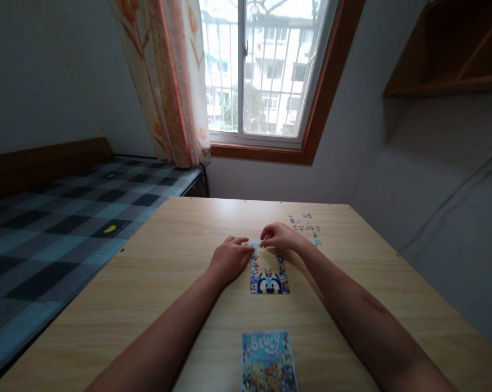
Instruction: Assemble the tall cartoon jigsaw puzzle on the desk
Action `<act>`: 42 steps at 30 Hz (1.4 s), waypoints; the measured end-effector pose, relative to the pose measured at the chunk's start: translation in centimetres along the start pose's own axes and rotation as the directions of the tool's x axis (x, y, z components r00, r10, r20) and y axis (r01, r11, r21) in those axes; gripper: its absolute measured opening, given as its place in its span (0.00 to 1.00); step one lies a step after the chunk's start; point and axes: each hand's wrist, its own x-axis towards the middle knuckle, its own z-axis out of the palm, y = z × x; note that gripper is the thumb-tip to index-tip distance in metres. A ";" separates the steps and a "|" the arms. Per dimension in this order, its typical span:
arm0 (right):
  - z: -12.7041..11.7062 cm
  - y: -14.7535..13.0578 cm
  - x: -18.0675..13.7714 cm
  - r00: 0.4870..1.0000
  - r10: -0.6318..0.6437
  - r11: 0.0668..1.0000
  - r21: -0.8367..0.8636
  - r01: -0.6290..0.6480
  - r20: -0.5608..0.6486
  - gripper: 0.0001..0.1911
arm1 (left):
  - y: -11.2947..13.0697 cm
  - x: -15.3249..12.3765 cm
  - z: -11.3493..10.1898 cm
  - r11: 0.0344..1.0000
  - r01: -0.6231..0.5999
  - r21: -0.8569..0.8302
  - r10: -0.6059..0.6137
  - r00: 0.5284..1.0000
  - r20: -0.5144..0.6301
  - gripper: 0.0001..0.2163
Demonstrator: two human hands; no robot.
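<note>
A partly assembled jigsaw puzzle [269,285] lies on the wooden table, its border joined around a bare middle and a blue cartoon dog face along its near edge. My left hand [232,258] rests with its fingers stretched out at the puzzle's upper left edge. Over the top edge, my right hand [282,236] has thumb and forefinger pinched on what looks like a small puzzle piece, mostly hidden by the fingertips. Loose puzzle pieces [307,228] are spread beyond my right hand. Closer to me lies the Bluey picture box [268,362].
The light wooden table [180,228] reaches to the wall under a window [270,76] with a flowered curtain [176,81]. A bed with a checked cover [86,218] stands at the left. A wooden shelf [450,84] hangs at upper right.
</note>
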 end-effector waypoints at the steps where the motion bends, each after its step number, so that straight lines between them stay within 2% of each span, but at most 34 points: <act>1: 0.2 0.1 0.0 1.000 0.002 1.000 -0.002 -0.002 -0.003 0.09 | -0.1 0.0 0.1 1.000 -0.004 0.003 0.004 1.000 0.001 0.12; 11: 0.7 0.5 0.4 0.998 0.006 0.999 -0.046 -0.008 -0.058 0.08 | -0.1 0.0 0.1 0.999 -0.036 0.005 0.036 0.999 0.006 0.12; 23: 0.7 -0.5 -0.2 0.991 -0.061 0.971 -0.238 0.031 -0.119 0.08 | -0.1 0.1 -0.1 0.998 -0.057 0.011 0.057 0.998 0.002 0.12; 32: 0.8 -0.3 -0.1 0.994 -0.090 0.953 -0.295 0.067 -0.063 0.08 | -0.2 0.1 0.1 0.998 -0.055 0.002 0.055 0.998 -0.002 0.12; 38: -0.3 -0.2 -0.2 0.986 -0.143 0.950 -0.292 0.112 -0.087 0.10 | -0.1 0.1 0.0 0.999 -0.049 0.000 0.049 0.999 -0.002 0.12; 42: -1.7 0.1 -0.5 0.980 -0.114 0.956 -0.287 0.063 -0.163 0.09 | -0.1 0.0 0.0 0.999 -0.043 -0.008 0.043 0.999 -0.003 0.12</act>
